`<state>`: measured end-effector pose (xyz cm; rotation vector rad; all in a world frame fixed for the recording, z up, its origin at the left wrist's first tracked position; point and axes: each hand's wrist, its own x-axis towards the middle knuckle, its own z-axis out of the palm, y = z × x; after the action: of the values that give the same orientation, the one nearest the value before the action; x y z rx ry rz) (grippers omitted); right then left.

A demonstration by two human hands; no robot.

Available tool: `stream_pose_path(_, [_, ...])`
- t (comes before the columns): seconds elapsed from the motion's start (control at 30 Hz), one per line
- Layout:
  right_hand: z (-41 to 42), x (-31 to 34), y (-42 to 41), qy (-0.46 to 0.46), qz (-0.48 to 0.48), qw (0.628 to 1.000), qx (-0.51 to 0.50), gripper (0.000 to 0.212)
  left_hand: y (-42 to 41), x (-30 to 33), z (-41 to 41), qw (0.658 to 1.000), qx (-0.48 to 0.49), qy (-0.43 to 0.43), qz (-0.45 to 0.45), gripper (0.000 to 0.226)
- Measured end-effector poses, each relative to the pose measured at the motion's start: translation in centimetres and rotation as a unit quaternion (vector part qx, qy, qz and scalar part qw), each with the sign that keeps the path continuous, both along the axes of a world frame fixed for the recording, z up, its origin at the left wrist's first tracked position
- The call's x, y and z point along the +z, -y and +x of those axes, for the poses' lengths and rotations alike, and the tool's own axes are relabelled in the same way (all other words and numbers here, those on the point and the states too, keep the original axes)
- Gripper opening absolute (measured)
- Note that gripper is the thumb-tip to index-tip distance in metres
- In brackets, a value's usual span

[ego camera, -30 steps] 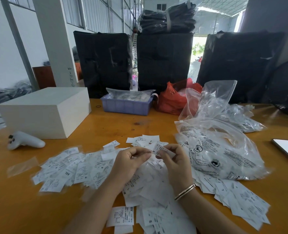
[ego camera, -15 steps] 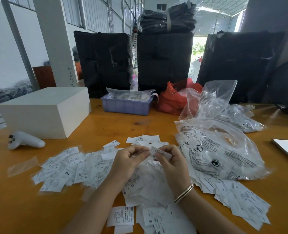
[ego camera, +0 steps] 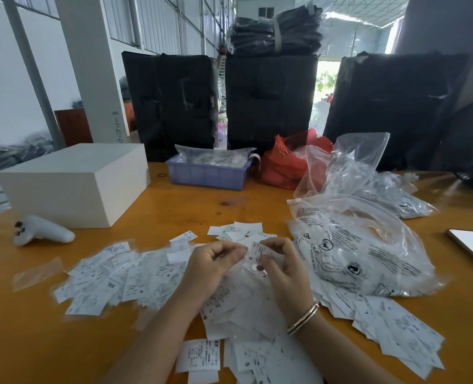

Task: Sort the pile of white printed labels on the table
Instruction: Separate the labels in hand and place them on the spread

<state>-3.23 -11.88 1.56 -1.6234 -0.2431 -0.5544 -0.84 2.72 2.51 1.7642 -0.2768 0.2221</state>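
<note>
I've got one label (ego camera: 258, 252) pinched in the right hand (ego camera: 282, 268), raised just over the middle of the labels (ego camera: 238, 306) on the table (ego camera: 35, 342); the left hand (ego camera: 211, 266) is curled close against it, fingertips at the label's edge, though I cannot tell if it grips. By my reading the sort is early — one fanned batch (ego camera: 118, 281) lies toward the left edge, loose heaps at the near edge and by the right. Legible print: "XXL", "M", "S", "L". The printed plastic bag (ego camera: 362, 253) behind shows warning text too small to read
</note>
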Motion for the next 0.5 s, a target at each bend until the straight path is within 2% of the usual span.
stream_pose_path(0.13, [0.07, 0.12, 0.16, -0.011, 0.028, 1.000, 0.004, 0.026, 0.30, 0.15, -0.37, 1.000, -0.004, 0.010, 0.025, 0.019])
stream_pose_path(0.27, [0.04, 0.12, -0.15, -0.003, 0.020, 1.000, -0.001, 0.030, 0.41, 0.20, -0.54, 0.999, -0.005, 0.018, 0.032, 0.023])
stream_pose_path(0.4, [0.15, 0.11, 0.11, -0.032, 0.062, 0.997, -0.015, 0.023, 0.11, 0.15, -0.51, 0.999, -0.018, 0.035, 0.034, 0.024])
stream_pose_path(0.5, [0.07, 0.22, 0.21, -0.033, 0.051, 0.998, -0.016, 0.024, 0.12, 0.05, -0.52, 0.998, -0.018, 0.044, 0.051, 0.026])
